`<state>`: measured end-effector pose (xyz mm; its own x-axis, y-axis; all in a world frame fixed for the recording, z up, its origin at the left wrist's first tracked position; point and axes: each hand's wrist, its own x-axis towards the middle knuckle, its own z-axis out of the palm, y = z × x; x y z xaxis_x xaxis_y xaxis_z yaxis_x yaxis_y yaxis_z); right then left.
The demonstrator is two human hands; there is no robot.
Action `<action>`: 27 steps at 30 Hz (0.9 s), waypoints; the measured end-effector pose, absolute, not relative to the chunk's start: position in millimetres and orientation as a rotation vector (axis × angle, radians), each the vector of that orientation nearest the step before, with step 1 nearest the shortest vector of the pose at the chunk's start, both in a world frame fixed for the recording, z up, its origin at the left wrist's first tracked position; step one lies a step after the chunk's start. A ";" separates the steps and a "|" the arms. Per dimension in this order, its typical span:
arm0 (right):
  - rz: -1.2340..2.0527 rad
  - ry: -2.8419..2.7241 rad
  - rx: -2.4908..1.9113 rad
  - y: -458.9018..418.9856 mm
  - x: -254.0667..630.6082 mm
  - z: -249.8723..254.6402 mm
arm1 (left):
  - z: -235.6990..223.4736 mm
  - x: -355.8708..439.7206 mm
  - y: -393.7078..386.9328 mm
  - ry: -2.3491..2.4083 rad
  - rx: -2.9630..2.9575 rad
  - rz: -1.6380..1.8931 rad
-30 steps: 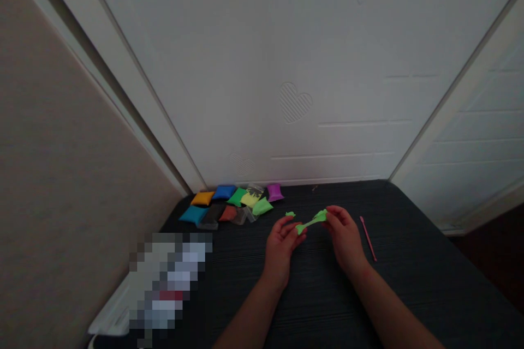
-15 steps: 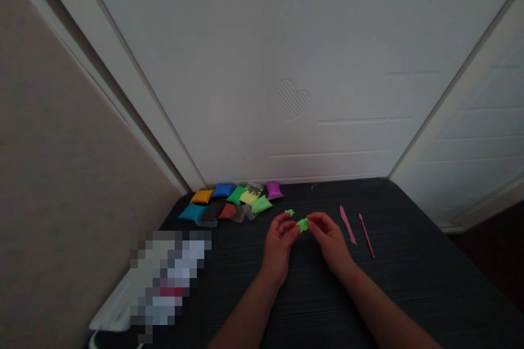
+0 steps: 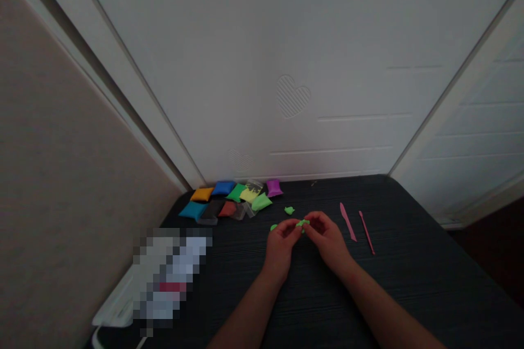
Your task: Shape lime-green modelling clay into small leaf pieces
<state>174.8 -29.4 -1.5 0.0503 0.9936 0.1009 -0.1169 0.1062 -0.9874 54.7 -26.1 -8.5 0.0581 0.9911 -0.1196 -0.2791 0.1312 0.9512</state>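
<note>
Bright green, irregular clay-like lump, probably light, soft and best held by its edges, is sitting lower centre, left hand and right hand pinching it, nearly closed

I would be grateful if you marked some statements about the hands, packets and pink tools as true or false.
1. The left hand and right hand both hold one green piece. True.
2. Both pink tools lie left of the hands. False: the flat pink tool and thin pink tool lie to their right.
3. The purple packet is the rightmost packet. True.
4. The orange packet touches the purple one. False: the blue packet and others lie between.
</note>
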 end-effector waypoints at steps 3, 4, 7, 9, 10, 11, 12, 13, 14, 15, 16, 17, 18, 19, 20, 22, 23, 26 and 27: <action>1.181 -1.122 -1.075 -29.0 176.1 0.4 | -11.4 55.1 -25.8 0.986 0.872 1.221; 1.190 -1.128 -1.083 -28.6 176.9 1.0 | -12.4 55.2 -25.6 0.969 0.855 1.224; 1.187 -1.206 -1.112 -27.9 179.6 3.0 | -14.1 55.4 -24.8 0.927 0.793 1.227; 1.099 -1.324 -1.136 -28.6 180.7 4.9 | -14.1 55.4 -24.4 0.899 0.734 1.230; 1.030 -1.393 -1.150 -29.2 181.0 6.2 | -13.9 55.5 -24.4 0.887 0.708 1.233; 0.954 -1.459 -1.164 -30.1 181.2 7.6 | -13.6 55.5 -24.3 0.876 0.687 1.240; 0.882 -1.516 -1.177 -30.9 181.2 9.0 | -13.4 55.5 -24.3 0.865 0.673 1.245; 0.825 -1.560 -1.187 -31.8 181.3 10.2 | -13.0 55.4 -24.3 0.853 0.662 1.249; 0.782 -1.592 -1.194 -32.4 181.3 11.3 | -12.5 55.1 -24.2 0.840 0.652 1.250; 0.752 -1.618 -1.198 -32.9 181.4 11.9 | -11.8 54.7 -24.2 0.827 0.641 1.249; 0.729 -1.638 -1.196 -33.2 181.5 12.1 | -11.0 54.2 -24.2 0.814 0.630 1.247; 0.715 -1.651 -1.191 -33.2 181.6 11.9 | -10.1 53.5 -24.2 0.803 0.621 1.245; 0.707 -1.658 -1.186 -33.0 181.6 11.3 | -9.1 52.6 -24.3 0.793 0.614 1.243; 0.706 -1.664 -1.183 -32.8 181.6 10.6 | -8.1 51.8 -24.4 0.785 0.607 1.243; 0.707 -1.667 -1.183 -32.5 181.6 9.9 | -7.1 50.9 -24.5 0.775 0.603 1.239; 0.716 -1.672 -1.182 -32.0 181.5 9.3 | -5.7 49.5 -24.8 0.757 0.609 1.224; 0.721 -1.677 -1.179 -31.9 181.4 9.5 | -5.3 49.1 -24.8 0.756 0.622 1.216; 0.722 -1.688 -1.164 -32.3 181.5 11.9 | -4.8 49.1 -24.5 0.795 0.691 1.219; 0.729 -1.685 -1.165 -32.5 181.5 12.7 | -4.9 49.3 -24.4 0.811 0.712 1.232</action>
<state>181.5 -32.5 12.7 -0.1178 0.9269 0.3564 0.3746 0.3739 -0.8484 49.3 -24.4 -4.9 0.1343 0.9802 -0.1454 -0.5209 0.1947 0.8311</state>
